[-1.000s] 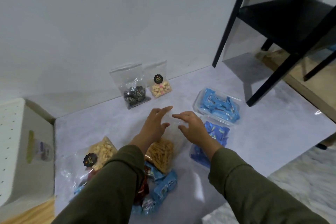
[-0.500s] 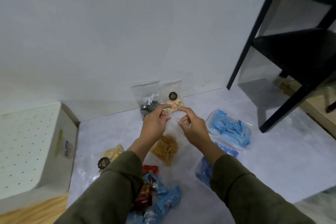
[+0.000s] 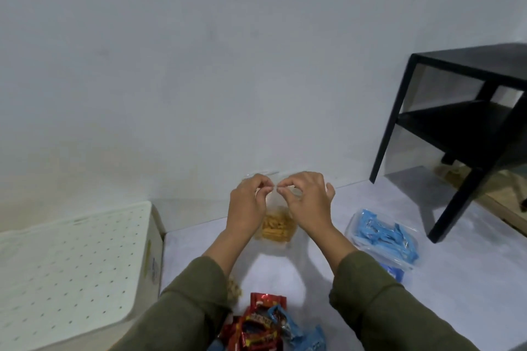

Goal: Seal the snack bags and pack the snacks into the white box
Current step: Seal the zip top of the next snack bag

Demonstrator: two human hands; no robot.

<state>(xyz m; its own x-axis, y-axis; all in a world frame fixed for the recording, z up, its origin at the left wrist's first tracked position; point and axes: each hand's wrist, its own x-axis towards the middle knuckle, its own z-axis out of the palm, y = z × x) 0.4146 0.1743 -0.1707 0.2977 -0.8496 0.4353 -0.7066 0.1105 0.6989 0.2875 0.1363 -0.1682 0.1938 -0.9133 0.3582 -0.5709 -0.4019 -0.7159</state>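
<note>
The left hand (image 3: 248, 202) and right hand (image 3: 308, 202) hide the top of the clear snack bag (image 3: 278, 229). The white box (image 3: 71, 273) runs off the left edge. The wrapped snacks (image 3: 265, 328) are cut off at the bottom.

Surface (image 3: 328, 319): pale grey, faintly mottled, running back to a plain wall.

Lying directly on it, placed from the grip:
- White box (image 3: 71, 273), perforated top, well to the left of the grip and nearer the viewer; one side carries a small label.
- Clear plastic tub (image 3: 382, 239) of blue-wrapped snacks, to the right of the grip and slightly nearer; a further blue packet (image 3: 395, 273) sits touching its near edge.
- Heap of red and blue snack packets (image 3: 268, 325), well below the grip at the near edge.
- Black shelf unit (image 3: 445, 225), far right, one leg on the surface.
</note>
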